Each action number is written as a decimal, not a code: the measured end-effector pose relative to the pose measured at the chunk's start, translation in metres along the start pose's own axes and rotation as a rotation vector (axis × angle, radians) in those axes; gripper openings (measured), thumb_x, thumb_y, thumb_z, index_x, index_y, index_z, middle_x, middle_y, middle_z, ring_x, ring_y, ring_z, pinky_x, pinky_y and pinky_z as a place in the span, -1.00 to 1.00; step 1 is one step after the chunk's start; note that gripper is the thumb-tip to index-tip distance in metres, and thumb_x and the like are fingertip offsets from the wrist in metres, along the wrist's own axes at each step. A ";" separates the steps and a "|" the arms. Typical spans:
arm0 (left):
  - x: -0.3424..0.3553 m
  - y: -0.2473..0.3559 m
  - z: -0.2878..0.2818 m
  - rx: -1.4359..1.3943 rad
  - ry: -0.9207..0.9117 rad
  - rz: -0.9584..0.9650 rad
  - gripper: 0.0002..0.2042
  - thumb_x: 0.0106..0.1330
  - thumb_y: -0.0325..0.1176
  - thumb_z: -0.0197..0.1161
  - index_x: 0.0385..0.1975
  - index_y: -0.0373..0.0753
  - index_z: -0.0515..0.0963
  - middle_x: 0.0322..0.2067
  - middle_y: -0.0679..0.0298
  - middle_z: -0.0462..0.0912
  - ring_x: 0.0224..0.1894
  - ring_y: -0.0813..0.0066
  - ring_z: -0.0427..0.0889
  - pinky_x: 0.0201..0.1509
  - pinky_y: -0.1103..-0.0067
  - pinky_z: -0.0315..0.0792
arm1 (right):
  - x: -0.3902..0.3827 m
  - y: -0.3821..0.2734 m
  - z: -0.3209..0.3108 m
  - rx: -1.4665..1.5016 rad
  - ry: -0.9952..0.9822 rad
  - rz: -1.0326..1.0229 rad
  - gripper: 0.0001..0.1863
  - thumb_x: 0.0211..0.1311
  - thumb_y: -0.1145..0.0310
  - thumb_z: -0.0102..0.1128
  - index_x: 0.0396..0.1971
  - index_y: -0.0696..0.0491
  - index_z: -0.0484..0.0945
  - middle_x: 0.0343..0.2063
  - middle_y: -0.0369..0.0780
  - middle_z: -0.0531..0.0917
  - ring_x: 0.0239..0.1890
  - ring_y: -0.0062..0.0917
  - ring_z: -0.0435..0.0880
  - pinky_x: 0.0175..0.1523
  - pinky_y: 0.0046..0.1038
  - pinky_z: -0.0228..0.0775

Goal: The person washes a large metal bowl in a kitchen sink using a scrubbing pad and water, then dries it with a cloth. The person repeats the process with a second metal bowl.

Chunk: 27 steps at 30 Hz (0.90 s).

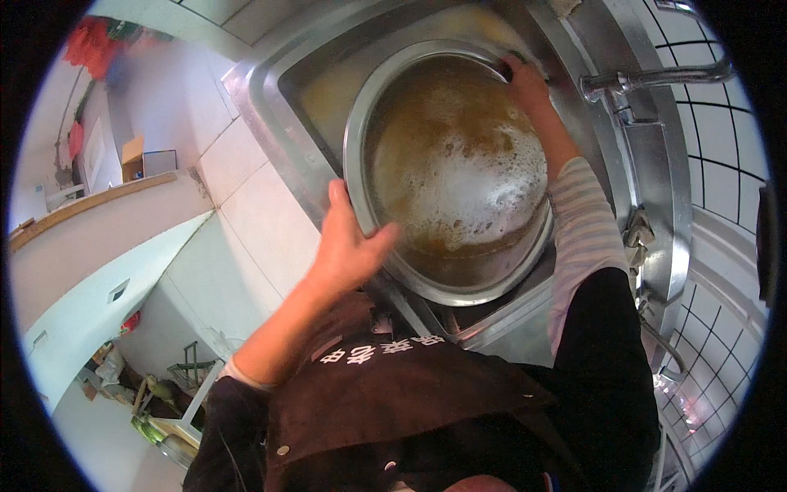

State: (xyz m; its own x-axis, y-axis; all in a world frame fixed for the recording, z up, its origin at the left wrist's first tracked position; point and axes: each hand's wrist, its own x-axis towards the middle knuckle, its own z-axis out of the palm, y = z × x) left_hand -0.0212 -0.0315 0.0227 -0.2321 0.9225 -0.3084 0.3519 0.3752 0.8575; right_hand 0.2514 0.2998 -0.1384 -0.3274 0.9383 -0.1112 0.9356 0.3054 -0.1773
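A large round metal basin [354, 135] sits tilted in the stainless steel sink [275, 123]. Cloudy brown liquid [443, 123] fills much of it, with white foam and bubbles [492, 189] toward its right side. My left hand [351, 244] holds the near-left rim, its thumb hooked over the edge and its fingers along the outside. At the far right, my right hand [529, 86] is closed on the rim, with a small dark patch beside its fingertips that I cannot make out. Yellowish murky water [332, 94] shows in the sink behind the basin.
A metal faucet [648, 80] stands right of the sink, and a second curved spout [666, 361] is nearer me. A crumpled cloth [638, 230] lies on the right ledge. White tiles line the right wall. Far left, a wood-edged ledge [106, 211] holds an open box [147, 161].
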 end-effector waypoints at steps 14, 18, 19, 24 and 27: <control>0.110 0.009 -0.010 0.269 0.151 -0.099 -0.64 -0.08 -0.40 0.31 -0.23 -0.41 0.60 -0.29 -0.11 0.68 -0.17 -0.03 0.66 -0.03 0.31 0.48 | -0.035 -0.051 -0.008 0.146 0.069 -0.031 -0.32 0.13 0.22 0.35 0.27 -0.33 0.29 0.08 0.11 0.45 0.11 0.05 0.51 0.12 -0.10 0.45; 0.110 -0.003 -0.005 0.202 0.203 -0.027 -0.64 -0.08 -0.41 0.31 -0.23 -0.41 0.60 -0.36 -0.08 0.67 -0.22 0.04 0.66 -0.08 0.34 0.47 | -0.080 -0.003 -0.014 -0.051 -0.106 0.257 -0.13 0.08 0.23 0.36 0.41 -0.31 0.13 0.12 0.16 0.46 0.15 0.03 0.52 0.21 -0.08 0.43; 0.106 0.001 -0.005 0.171 0.209 -0.042 -0.64 -0.08 -0.41 0.31 -0.23 -0.41 0.59 -0.38 -0.08 0.66 -0.24 0.05 0.65 -0.09 0.35 0.47 | -0.090 0.004 -0.014 -0.052 -0.127 0.279 -0.11 0.09 0.25 0.34 0.42 -0.32 0.09 0.15 0.18 0.44 0.15 0.03 0.52 0.21 -0.08 0.43; 0.087 0.014 -0.002 0.162 0.307 -0.016 -0.73 -0.05 -0.44 0.27 -0.31 -0.39 0.56 -0.46 -0.02 0.62 -0.34 0.11 0.61 -0.14 0.40 0.46 | -0.153 0.008 -0.029 0.017 -0.270 0.474 -0.05 0.12 0.37 0.23 0.49 -0.25 -0.07 0.18 0.21 0.42 0.15 0.03 0.53 0.20 -0.13 0.44; 0.055 0.027 0.004 0.146 0.400 0.035 -0.77 0.00 -0.47 0.25 -0.32 -0.38 0.53 -0.44 0.08 0.63 -0.35 0.24 0.59 -0.15 0.46 0.46 | -0.182 0.012 -0.033 0.196 -0.357 0.526 -0.06 0.15 0.39 0.17 0.50 -0.11 -0.13 0.16 0.21 0.46 0.14 0.04 0.53 0.21 -0.15 0.41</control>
State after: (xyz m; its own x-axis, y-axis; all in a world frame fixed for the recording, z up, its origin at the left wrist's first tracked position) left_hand -0.0204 0.0302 0.0274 -0.5414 0.8378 -0.0712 0.4839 0.3797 0.7885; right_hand 0.3269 0.1378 -0.0878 0.1114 0.8324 -0.5429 0.9522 -0.2457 -0.1815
